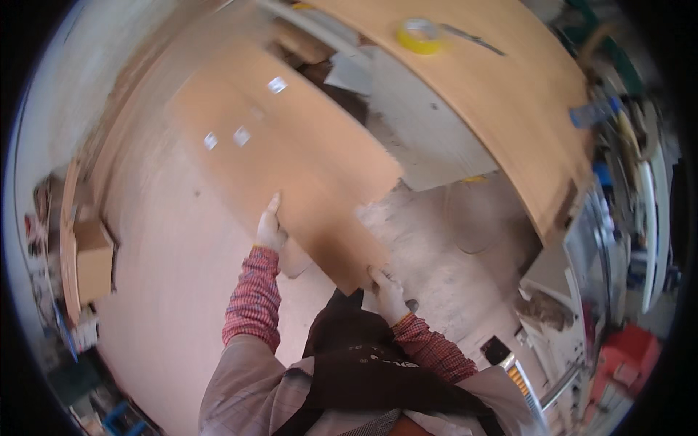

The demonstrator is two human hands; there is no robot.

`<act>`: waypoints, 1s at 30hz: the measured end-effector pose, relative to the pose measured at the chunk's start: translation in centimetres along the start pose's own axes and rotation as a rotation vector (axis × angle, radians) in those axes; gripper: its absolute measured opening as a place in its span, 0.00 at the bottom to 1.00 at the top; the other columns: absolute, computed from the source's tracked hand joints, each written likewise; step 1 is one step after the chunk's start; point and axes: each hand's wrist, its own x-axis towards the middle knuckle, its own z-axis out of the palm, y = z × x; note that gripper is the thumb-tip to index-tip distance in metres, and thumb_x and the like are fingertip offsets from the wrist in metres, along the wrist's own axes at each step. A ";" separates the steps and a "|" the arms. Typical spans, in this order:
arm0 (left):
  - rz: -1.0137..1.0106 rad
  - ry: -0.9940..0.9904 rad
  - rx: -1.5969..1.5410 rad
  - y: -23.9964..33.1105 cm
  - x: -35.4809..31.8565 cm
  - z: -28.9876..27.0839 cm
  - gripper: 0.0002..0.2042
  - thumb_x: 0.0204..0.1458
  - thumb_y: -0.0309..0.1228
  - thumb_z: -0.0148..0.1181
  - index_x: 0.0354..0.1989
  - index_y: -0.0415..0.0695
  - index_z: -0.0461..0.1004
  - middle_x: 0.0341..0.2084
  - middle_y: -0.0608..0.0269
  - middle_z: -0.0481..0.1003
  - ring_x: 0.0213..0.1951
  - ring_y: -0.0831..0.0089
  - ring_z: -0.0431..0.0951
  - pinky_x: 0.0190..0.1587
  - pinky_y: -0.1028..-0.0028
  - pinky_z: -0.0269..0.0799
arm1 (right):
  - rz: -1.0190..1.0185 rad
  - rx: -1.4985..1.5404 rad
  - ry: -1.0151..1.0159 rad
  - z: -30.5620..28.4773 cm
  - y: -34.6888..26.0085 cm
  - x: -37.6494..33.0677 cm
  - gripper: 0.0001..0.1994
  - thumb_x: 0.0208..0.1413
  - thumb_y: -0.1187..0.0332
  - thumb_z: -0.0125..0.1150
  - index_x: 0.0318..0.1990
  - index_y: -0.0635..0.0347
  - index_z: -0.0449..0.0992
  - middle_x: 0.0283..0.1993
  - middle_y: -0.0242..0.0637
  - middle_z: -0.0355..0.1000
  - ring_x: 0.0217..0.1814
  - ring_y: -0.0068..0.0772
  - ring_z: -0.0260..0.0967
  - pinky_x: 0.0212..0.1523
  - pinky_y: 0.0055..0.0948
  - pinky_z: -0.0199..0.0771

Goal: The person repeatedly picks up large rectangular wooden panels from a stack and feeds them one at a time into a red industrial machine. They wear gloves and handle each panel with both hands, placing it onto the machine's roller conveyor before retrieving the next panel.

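Note:
A large flat brown cardboard sheet (305, 156), with a few small white labels on its far part, stretches away from me over the floor. My left hand (270, 227), in what looks like a pale glove, grips its left edge, thumb on top and the other fingers hidden beneath. At the near end, my right hand (389, 294) is closed on the corner of a narrower strip of the same sheet. Both hands are slightly blurred. Checked red sleeve covers reach to the wrists.
To the right stands a wooden-topped table (502, 94) bearing a yellow tape roll (419, 36) and a dark thin tool (472, 38). A clear bottle (592, 113) is at its far right. A cardboard box (93, 260) sits left; a red object (627, 363) lies lower right.

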 end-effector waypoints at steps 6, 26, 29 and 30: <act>-0.229 -0.077 -0.506 4.3 -4.0 5.6 0.26 0.69 0.45 0.52 0.67 0.38 0.67 0.62 0.52 0.73 0.63 0.60 0.73 0.66 0.59 0.69 | -0.179 -0.145 -0.162 2.8 -7.2 -7.3 0.21 0.59 0.69 0.68 0.59 0.64 0.76 0.55 0.35 0.79 0.57 0.28 0.74 0.59 0.28 0.72; 0.583 -0.061 0.181 18.6 -0.4 27.7 0.26 0.70 0.31 0.47 0.74 0.35 0.54 0.69 0.48 0.64 0.66 0.59 0.68 0.69 0.61 0.65 | -0.891 0.242 0.778 -42.4 -24.0 -36.3 0.23 0.60 0.59 0.66 0.53 0.73 0.77 0.43 0.38 0.80 0.40 0.27 0.78 0.41 0.29 0.79; 0.280 -0.126 -0.134 16.0 -5.1 38.5 0.26 0.72 0.39 0.43 0.73 0.38 0.58 0.68 0.53 0.66 0.67 0.57 0.68 0.68 0.61 0.67 | -0.801 0.015 1.067 -48.5 -23.9 -37.8 0.23 0.61 0.55 0.65 0.48 0.71 0.79 0.36 0.35 0.80 0.34 0.26 0.77 0.37 0.29 0.79; 0.079 -0.154 -0.389 16.5 -6.4 41.3 0.26 0.72 0.40 0.42 0.72 0.39 0.60 0.68 0.55 0.67 0.67 0.57 0.68 0.68 0.61 0.68 | -0.746 -0.089 1.143 -48.1 -24.2 -37.9 0.23 0.61 0.53 0.64 0.46 0.70 0.80 0.34 0.35 0.79 0.32 0.27 0.77 0.36 0.30 0.78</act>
